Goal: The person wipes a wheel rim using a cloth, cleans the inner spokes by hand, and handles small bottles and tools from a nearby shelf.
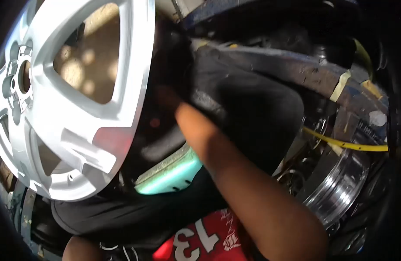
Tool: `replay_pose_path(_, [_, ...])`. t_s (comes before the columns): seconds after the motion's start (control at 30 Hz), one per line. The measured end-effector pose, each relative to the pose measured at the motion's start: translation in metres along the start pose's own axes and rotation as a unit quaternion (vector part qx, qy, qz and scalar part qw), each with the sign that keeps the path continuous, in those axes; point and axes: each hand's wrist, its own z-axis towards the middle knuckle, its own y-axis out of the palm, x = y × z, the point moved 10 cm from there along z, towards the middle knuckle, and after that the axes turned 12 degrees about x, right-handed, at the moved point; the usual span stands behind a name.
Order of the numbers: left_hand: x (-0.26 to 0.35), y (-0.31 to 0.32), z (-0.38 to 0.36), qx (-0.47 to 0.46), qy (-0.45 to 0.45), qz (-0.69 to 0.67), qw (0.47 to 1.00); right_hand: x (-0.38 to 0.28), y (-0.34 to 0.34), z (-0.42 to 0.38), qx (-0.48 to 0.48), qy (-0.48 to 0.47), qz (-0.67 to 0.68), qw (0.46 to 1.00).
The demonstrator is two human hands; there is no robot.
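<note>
A silver alloy wheel [131, 87] with wide spokes fills the left of the head view, tilted, with sunlight on its face. My right arm reaches up from the lower right to the wheel's right edge. There my right hand [166, 96] sinks into deep shadow, close beside the rim, and its fingers are hidden. Only a bit of my left arm shows at the bottom left; my left hand is out of sight. Under my right forearm is a teal piece [172, 176] with a grey, rough upper edge and small dark slots.
Dark cloth [252, 100] covers the lap around the wheel. On the right, a second, shiny wheel rim [339, 187] stands under a yellow strap [357, 147]. A worn, curved dark panel [296, 67] with tape scraps crosses the upper right.
</note>
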Motion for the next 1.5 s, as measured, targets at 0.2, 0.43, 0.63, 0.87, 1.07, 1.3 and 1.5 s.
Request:
replay_pose_path(0.2, [0.019,0.022,0.039,-0.074,0.03,0.078,0.994,-0.074,-0.078,-0.012,0.033,-0.011,-0.038,0.999])
replay_pose_path(0.43, [-0.018,0.067,0.007,-0.26,0.016,0.219,0.94,-0.053,-0.077,-0.02,0.037,0.174,-0.044,0.983])
replay_pose_path(0.63, [-0.05,0.109,-0.043,-0.411,-0.046,0.347,0.842,-0.059,-0.082,-0.017,-0.036,0.063,-0.093,0.993])
replay_pose_path(0.87, [-0.071,0.117,-0.048,-0.433,-0.014,0.395,0.81,-0.091,-0.118,-0.011,-0.016,0.082,-0.117,0.99])
replay_pose_path(1.07, [-0.069,0.127,-0.06,-0.493,0.078,0.437,0.748,-0.076,-0.097,-0.014,-0.056,0.069,-0.124,0.988])
replay_pose_path(1.3, [-0.067,0.13,-0.062,-0.491,0.111,0.439,0.744,-0.057,-0.089,-0.008,0.001,0.07,-0.063,0.996])
replay_pose_path(1.5, [-0.071,0.129,-0.062,-0.501,0.086,0.461,0.728,-0.08,-0.104,-0.009,-0.029,0.017,-0.131,0.991])
